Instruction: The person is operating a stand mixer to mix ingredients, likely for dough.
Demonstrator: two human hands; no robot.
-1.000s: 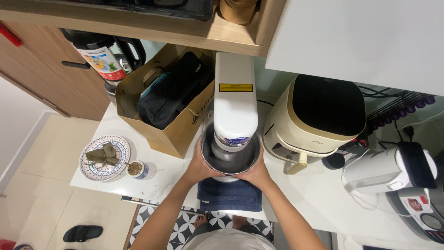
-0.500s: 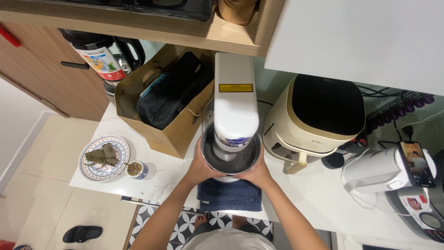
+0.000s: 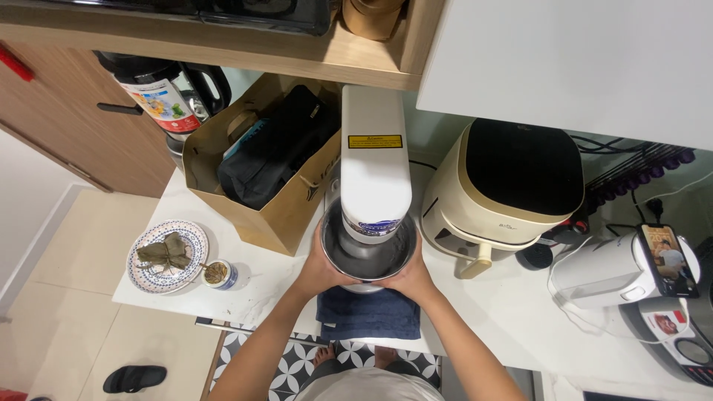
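The white stand mixer head (image 3: 375, 174) is covering the far half of the round steel mixing bowl (image 3: 369, 256), so whatever sits beneath it is hidden. Both palms — left hand (image 3: 321, 269), right hand (image 3: 411, 278) — are lying out of sight against the bowl's wall. At the lower right edge, the grey appliance with a round dial (image 3: 687, 345) is being cut off. The dark blue folded towel (image 3: 369, 315) is partly disappearing under the bowl.

Both forearms are bare, entering from the lower middle of the frame, with no sleeves, watch or rings showing. At the bottom edge sits a light grey-white top (image 3: 364, 386). Bare toes show on the patterned floor just above it.
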